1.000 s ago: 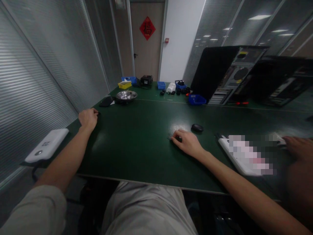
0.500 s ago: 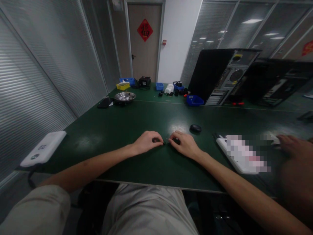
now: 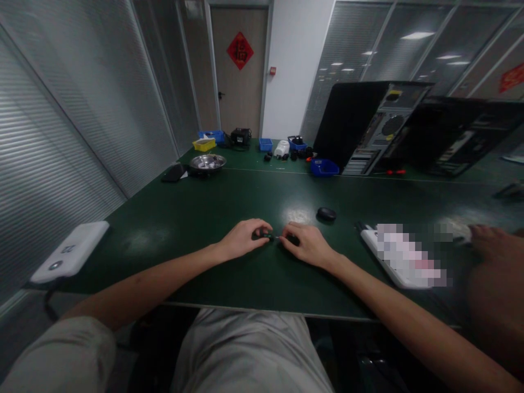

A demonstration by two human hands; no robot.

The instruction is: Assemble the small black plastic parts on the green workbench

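Over the green table (image 3: 229, 284), my left hand (image 3: 243, 237) pinches a small black part (image 3: 268, 236) between thumb and fingers. Facing it, my right hand (image 3: 307, 243) is closed at the fingertips on a thin, pale pin-like piece (image 3: 277, 237). The tip of that piece points left at the black part; whether the two touch is too small to tell. Both forearms reach across the front edge of the table. A black computer mouse (image 3: 326, 214) lies just beyond my right hand.
Right of my right arm lies a white device (image 3: 393, 262), partly pixelated, near another person's arm (image 3: 497, 262). A white box (image 3: 71, 251) sits at the left edge. Further back stand a metal bowl (image 3: 207, 162), a blue bin (image 3: 325, 167) and a black computer tower (image 3: 352, 123).
My left hand has turned slightly, showing more of the black part. The gap between it and the pale piece in my right hand has narrowed. The whole view has shifted slightly.
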